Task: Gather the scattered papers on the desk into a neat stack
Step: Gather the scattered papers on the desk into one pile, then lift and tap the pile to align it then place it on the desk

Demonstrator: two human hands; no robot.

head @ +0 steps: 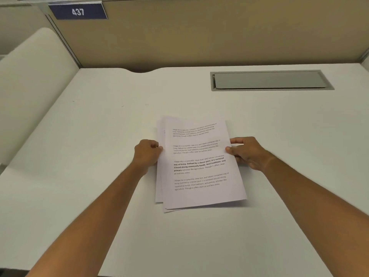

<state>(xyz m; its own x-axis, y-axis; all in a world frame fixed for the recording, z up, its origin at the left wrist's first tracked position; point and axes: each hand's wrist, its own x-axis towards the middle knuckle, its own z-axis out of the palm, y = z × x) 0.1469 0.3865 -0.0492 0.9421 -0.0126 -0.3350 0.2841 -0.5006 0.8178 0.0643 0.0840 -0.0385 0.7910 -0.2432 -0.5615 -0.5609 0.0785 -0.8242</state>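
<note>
The papers (199,162) are lying in one pile at the middle of the white worktop (99,156), printed side up, with four blocks of text showing on the top sheet. The pile is not yet square: lower sheets are peeking out along its left edge and at the near left corner. The left hand (147,152) is gripping the pile's left edge about halfway along, fingers curled under and thumb on top. The right hand (246,151) is pinching the right edge opposite it, thumb lying on the top sheet. Far right on the worktop, a grey cable hatch (269,80) is sitting closed. A blue plate marked 437 (77,11) is hanging on the beige partition (219,33) at far left.
</note>
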